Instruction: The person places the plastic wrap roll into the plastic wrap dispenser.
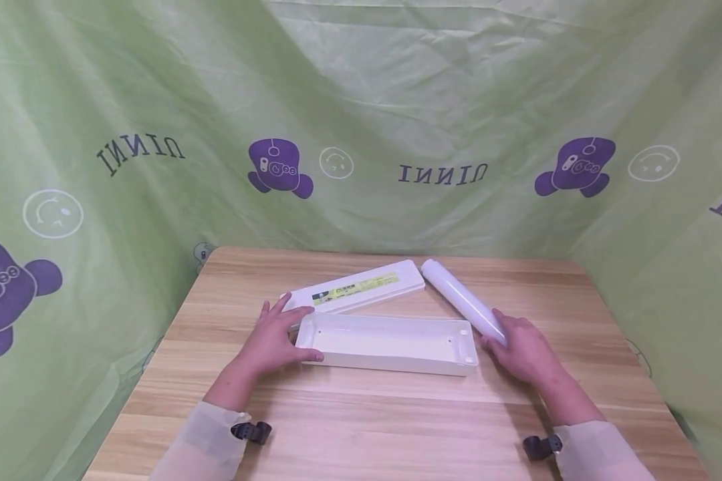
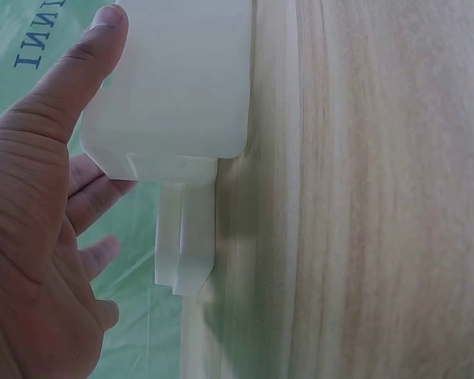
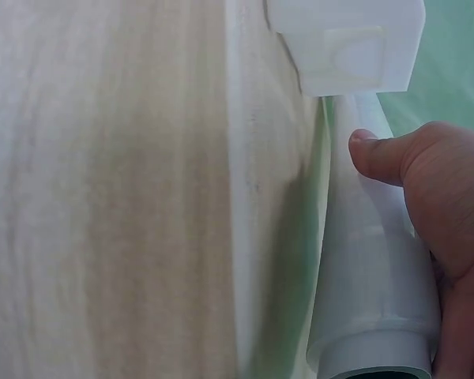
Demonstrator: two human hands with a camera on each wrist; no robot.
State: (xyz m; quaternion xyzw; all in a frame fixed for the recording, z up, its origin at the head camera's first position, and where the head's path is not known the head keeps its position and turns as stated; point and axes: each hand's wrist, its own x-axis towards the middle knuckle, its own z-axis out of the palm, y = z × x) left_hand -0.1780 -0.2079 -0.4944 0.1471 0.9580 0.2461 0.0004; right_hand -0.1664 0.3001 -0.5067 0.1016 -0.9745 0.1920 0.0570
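A shallow white plastic box (image 1: 385, 363) lies open side up on the table, its inside bare. My left hand (image 1: 275, 339) spans the box's left end, thumb at the near wall and fingers at the far one. In the left wrist view the thumb lies along the edge of the box (image 2: 174, 87). To the right, my right hand (image 1: 525, 349) grips the near end of a white roll of plastic wrap (image 1: 463, 298), which slants away to the back left. The right wrist view shows the roll's (image 3: 371, 260) hollow core end, with the thumb pressed on its side.
Behind the box lies its white lid (image 1: 379, 275) with a yellow-green label, angled and close to the left fingers. The wood-grain table (image 1: 361, 421) ends at a green printed curtain (image 1: 361, 220) at the back and sides.
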